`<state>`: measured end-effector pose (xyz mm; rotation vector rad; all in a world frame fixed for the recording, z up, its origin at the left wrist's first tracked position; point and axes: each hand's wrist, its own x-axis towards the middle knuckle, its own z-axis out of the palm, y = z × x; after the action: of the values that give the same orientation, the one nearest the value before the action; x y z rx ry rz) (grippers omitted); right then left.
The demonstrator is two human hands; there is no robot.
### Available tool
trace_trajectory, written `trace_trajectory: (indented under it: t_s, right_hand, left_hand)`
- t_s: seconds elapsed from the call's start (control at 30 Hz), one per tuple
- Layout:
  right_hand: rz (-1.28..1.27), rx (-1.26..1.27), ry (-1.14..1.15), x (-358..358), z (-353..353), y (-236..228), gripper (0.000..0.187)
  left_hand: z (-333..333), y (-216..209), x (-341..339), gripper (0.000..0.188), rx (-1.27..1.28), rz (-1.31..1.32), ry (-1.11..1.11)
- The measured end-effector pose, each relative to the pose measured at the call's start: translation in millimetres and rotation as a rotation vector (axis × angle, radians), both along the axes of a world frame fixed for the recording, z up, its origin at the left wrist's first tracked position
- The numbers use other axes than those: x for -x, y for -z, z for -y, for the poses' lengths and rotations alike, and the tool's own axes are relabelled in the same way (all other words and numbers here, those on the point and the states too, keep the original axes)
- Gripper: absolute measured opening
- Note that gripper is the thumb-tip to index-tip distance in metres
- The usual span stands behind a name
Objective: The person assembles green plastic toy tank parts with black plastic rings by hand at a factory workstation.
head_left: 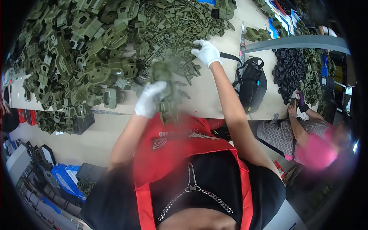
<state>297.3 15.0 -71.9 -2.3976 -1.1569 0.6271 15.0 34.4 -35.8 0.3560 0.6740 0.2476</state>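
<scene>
A long olive-green plastic toy vehicle body [165, 103] is gripped in my left hand [152, 99], which wears a white glove. The part stands over the table's near edge, in front of my red apron, and its upper end is blurred. My right hand [207, 53], also in a white glove, is at the right edge of a heap of small green plastic parts [168, 34]. Its fingers are apart, and I see nothing between them. Left of that heap lies a big pile of larger green vehicle shells [69, 61].
A black sling bag [251, 84] lies right of my right forearm, below a grey curved bar [295, 43]. Beyond it are black toy wheels [288, 71] and more green parts. A person in a pink hat [320, 151] works there. Behind me on the left sits a blue box [65, 178].
</scene>
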Motion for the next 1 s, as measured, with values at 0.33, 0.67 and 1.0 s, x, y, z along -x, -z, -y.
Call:
trace_trajectory:
  t_s: [0.33, 0.67, 1.0]
  right_hand:
    - [0.046, 0.006, -0.179, -20.4, 7.3, 36.6, 0.040]
    - [0.296, 0.118, -0.488, 35.7, 27.6, 11.6, 0.042]
    - [0.051, -0.145, -0.664, 115.7, 81.5, -119.6, 0.038]
  left_hand:
    - [31.3, 0.0, 10.2, 0.043, -0.081, -0.089, -0.077]
    - [25.4, -15.1, 10.4, 0.039, -0.137, -0.028, -0.198]
    - [9.7, -4.0, 16.8, 0.037, -0.211, 0.023, -0.465]
